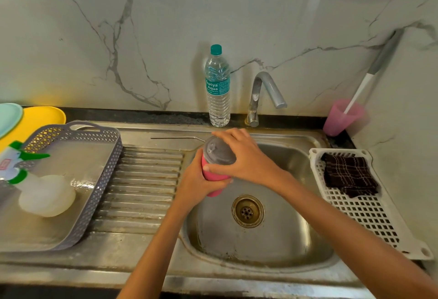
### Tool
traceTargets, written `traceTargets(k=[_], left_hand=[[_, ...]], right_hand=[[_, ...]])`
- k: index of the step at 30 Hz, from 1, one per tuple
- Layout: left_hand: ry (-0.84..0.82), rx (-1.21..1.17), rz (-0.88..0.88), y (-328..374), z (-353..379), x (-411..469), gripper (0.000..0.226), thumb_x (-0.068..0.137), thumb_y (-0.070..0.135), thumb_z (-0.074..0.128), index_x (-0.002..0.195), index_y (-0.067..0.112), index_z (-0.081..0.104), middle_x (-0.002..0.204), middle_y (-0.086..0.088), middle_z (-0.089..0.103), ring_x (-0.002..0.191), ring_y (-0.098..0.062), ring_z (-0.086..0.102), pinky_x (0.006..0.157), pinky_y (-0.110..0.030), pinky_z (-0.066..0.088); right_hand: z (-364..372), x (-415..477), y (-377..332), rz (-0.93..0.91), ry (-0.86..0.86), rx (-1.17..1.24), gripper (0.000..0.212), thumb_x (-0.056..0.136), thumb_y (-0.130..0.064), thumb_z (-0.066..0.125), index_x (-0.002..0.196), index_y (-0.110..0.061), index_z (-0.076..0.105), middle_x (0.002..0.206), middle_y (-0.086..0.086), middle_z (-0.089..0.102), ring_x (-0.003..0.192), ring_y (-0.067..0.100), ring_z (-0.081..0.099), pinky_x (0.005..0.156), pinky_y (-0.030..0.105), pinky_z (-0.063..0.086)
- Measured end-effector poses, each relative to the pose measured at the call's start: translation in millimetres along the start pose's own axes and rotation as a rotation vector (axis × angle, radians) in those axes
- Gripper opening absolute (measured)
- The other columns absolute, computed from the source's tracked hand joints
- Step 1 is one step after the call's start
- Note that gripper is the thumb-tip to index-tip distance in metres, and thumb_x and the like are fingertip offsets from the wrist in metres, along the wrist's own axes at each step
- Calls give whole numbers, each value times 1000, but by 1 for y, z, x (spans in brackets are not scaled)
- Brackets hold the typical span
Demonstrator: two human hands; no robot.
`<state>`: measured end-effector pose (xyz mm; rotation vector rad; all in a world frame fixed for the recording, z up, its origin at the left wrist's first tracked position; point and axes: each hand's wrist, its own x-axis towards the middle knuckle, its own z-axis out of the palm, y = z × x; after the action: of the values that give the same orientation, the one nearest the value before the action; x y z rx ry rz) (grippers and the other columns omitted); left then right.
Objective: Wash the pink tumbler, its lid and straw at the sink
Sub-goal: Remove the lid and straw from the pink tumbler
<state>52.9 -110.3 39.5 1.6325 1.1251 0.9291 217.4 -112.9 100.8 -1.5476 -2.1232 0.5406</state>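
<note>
We hold the pink tumbler (214, 176) tilted over the left edge of the steel sink (260, 249), up and left of its brass-ringed drain (247, 211). Our left grip (195, 181) wraps the smooth pink body from the left, fingers curled round it. Our right grip (245, 156) reaches over from the right and clasps the round, smoky-grey lid (216, 150), which sits on the tumbler's mouth, thumb on the near rim and fingers over the far rim. The straw (175, 137), a thin metal tube bent near its right end, lies on the sink's far ledge, just left of the lid. On the ribbed drainboard to the left sits a grey perforated basket (104, 163) with a white spray bottle (45, 194) lying in it, green at the trigger. At the right a white plastic grid tray (365, 222) carries a folded dark checked cloth (348, 175). At the far side, a clear ridged water bottle (218, 87) with a teal cap stands on the dark speckled table beside the curved metal tap (263, 94). A translucent pink cup (340, 119) in the far right corner holds a white-and-grey handle (362, 90) leaning on the veined marble wall.
</note>
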Motion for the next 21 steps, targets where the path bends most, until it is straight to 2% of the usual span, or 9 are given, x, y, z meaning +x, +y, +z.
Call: traceTargets(k=[3,6,8,11,16,18,21], left_hand=[[62,-5,28,0,3,0,82,53,38,81,122,56,41,115,19,62,106,-2,61,85,-22,53],[40,-22,39,-2,3,-1,88,54,36,84,132,43,43,119,17,62,109,-4,61,88,-26,53],[0,-25,44,-3,2,-2,95,57,36,88,139,36,40,125,15,60,114,-7,60,91,-29,52],[-32,-34,16,-2,0,-3,101,54,43,89,141,33,39,126,15,60,114,-7,60,90,-26,52],[-150,-112,-42,-7,-4,-5,92,60,27,90,139,28,43,123,5,65,114,-17,63,93,-42,55],[-161,-118,-46,-8,-4,-8,91,61,24,90,138,30,43,121,8,65,112,-17,63,89,-37,56],[-128,-111,-40,-10,-5,-12,92,61,15,92,136,33,41,120,17,63,113,-12,61,83,-25,55]], right_hand=[[14,-2,-6,3,196,-68,78,77,-71,57,140,-27,43,124,-9,43,119,9,33,104,30,30],[19,-2,-7,-34,289,31,73,74,-65,57,132,-21,53,115,-6,46,113,10,36,98,22,34],[18,-2,-5,-67,270,71,71,72,-62,58,129,-19,56,113,-3,46,112,12,36,97,17,34],[13,-2,1,-105,223,110,72,72,-61,61,130,-19,58,113,-2,47,112,10,36,96,9,31],[-1,1,5,-194,4,191,57,78,-43,74,131,-27,58,113,-9,48,115,8,38,96,18,36],[-5,1,5,-202,-24,250,53,80,-43,70,130,-30,58,114,-10,51,115,8,40,95,19,37],[-5,5,6,-139,42,423,49,82,-49,61,128,-34,55,118,-9,52,119,6,43,99,25,39]])
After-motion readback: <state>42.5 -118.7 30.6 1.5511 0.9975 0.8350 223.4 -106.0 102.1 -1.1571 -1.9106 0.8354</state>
